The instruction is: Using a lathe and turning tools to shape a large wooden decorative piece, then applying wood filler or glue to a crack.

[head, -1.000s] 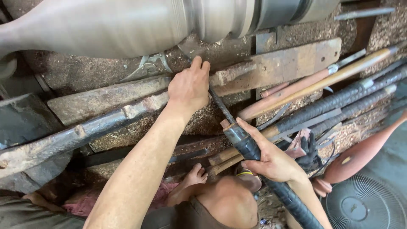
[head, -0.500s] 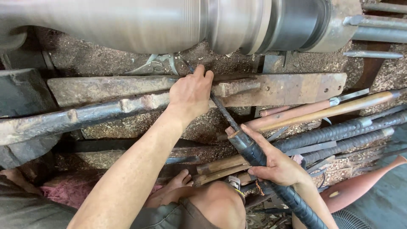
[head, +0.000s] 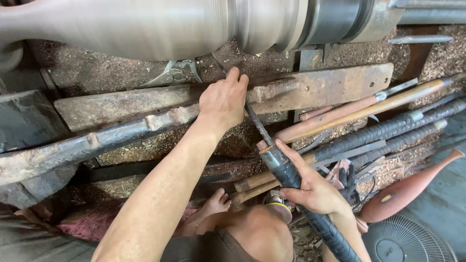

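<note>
Steadying a long turning chisel (head: 266, 140) on the rusty tool rest (head: 310, 90), tip up at the spinning wooden workpiece (head: 145, 26).

I'm bracing the left hand (head: 223, 102) over the chisel shaft where it is crossing the rest, fingers (head: 233, 77) curled together and pressing down; the right hand (head: 315, 189) is wrapping the black taped handle (head: 291, 177) low near my knee, fingers closed round it. I cannot tell exactly where the tip is touching the wood. Risks as I'm reading it: the left fingers are sitting very near the blurred, turning surface, so a slip forward could drag them in; a catch could kick the chisel back. Spare tools (head: 383, 116) are lying just beside, in the sawdust (head: 97, 73).
</note>
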